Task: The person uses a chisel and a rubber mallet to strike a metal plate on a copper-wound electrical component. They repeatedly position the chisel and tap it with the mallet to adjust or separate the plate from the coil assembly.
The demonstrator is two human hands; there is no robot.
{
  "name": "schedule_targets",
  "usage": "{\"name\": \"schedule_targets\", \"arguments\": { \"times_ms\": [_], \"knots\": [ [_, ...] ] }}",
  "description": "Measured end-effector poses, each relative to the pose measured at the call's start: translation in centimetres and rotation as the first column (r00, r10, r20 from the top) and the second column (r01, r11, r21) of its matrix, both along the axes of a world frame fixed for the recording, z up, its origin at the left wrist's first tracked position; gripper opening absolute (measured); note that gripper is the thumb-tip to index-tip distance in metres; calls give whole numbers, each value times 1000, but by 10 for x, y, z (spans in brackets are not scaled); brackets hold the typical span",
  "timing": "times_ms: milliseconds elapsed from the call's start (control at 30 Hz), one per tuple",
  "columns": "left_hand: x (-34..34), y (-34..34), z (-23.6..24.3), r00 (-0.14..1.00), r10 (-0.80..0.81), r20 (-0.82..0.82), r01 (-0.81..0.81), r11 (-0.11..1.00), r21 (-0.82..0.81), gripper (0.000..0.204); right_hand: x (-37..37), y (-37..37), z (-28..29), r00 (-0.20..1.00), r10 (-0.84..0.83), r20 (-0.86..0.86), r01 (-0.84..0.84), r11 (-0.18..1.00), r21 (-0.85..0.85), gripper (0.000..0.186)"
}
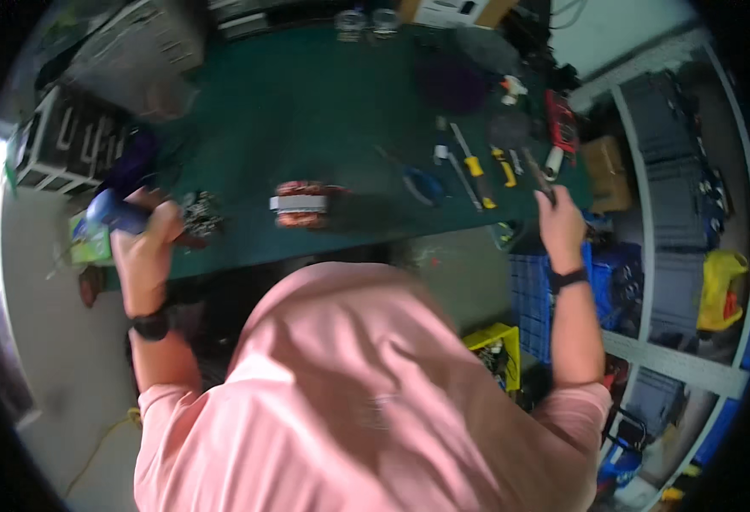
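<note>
At the table's left edge, my left hand is closed around a blue rounded cylinder; blur hides its exact kind. Over the right front corner, my right hand has its fingers closed on a dark slender tool, whose tip is too blurred to name. Between the hands lies a copper-coloured wire coil with a white band around its middle. A heap of small metal pieces sits beside my left hand. Nearer my right hand are blue-handled pliers and a yellow-handled screwdriver.
The table has a dark green top. A red meter and a cardboard box stand at the right. Black drawers are at the left. A blue crate, a yellow bin and shelving stand at the lower right.
</note>
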State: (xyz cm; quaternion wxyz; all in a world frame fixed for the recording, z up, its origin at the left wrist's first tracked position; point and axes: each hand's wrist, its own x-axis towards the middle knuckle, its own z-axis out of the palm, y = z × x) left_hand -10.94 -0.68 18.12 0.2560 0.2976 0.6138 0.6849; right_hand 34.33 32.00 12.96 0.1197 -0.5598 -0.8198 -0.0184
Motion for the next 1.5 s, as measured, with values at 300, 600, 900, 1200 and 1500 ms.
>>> {"name": "schedule_targets", "arguments": {
  "times_ms": [300,600,900,1200,1500],
  "knots": [
    [9,3,19,954,-58,-294,-124,818,-562,23,-6,68,-56,998,35,58,-38,998,54,29],
    [39,22,28,918,-160,-362,-157,691,-705,25,-46,109,-80,995,96,-26,-96,995,6,34],
    [53,18,29,940,-191,-283,-94,652,-752,20,-121,155,-86,995,103,-11,-103,995,14,37],
    [62,24,9,835,-356,-419,-68,689,-722,21,-125,146,-95,943,312,114,-330,921,208,48],
    [105,109,21,550,-586,-596,276,800,-532,30,-176,-77,64,278,20,-960,-942,201,-269,79]
  ]
}}
